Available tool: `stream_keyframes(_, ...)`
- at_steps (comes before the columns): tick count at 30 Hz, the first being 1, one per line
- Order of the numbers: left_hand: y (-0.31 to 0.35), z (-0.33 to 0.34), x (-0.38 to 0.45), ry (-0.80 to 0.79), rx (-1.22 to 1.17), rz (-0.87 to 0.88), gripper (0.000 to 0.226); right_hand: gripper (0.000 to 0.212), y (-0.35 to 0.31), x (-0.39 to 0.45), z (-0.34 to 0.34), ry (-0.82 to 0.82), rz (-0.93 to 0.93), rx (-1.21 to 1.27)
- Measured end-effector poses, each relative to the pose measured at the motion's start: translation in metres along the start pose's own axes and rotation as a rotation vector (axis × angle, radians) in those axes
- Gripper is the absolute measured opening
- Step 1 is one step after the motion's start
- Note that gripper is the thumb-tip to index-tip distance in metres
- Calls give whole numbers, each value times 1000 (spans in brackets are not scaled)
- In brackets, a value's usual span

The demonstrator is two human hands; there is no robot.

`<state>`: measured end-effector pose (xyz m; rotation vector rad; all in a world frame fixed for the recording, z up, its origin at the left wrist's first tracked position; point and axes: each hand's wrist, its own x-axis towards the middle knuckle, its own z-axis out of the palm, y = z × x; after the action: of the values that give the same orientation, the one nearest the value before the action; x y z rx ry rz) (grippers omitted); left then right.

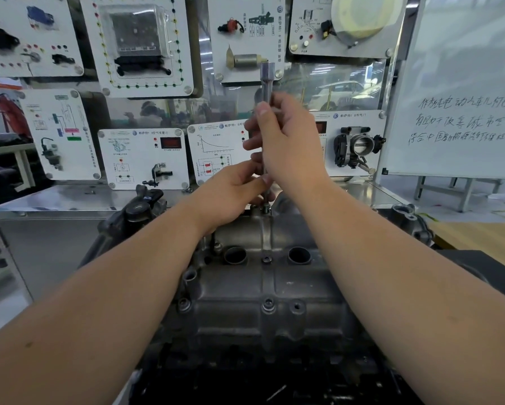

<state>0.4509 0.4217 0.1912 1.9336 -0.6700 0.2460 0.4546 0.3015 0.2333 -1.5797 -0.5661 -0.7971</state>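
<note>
A long metal socket tool (267,80) stands upright over the far edge of a dark grey engine cylinder head cover (263,290). Its lower tip meets a bolt (265,208) on the cover's rear rim. My right hand (286,141) grips the tool's upper shaft with thumb and fingers wrapped round it. My left hand (233,191) pinches the thin lower shaft just above the bolt. The socket end sticks out above my right hand.
Two round plug holes (235,255) (299,255) and several bolts (268,305) sit on the cover. Behind stands a training board with white sensor panels (144,159) and a throttle body (359,146). A whiteboard (461,112) stands at right, a wooden tabletop (479,235) beside it.
</note>
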Motion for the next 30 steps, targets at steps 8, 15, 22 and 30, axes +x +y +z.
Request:
stream_keyframes(8, -3, -1, 1, 7, 9, -2, 16, 17, -2, -1, -2, 43, -26, -12)
stream_keyframes(15, -1, -3, 0, -5, 46, 34, 12, 11, -3, -3, 0, -12, 1, 53)
stream_keyframes(22, -2, -3, 0, -2, 42, -6, 16, 9, -3, -2, -1, 6, -14, -3)
stream_keyframes(30, -4, -5, 3, 12, 93, -2, 20, 19, -4, -6, -2, 1, -47, -26)
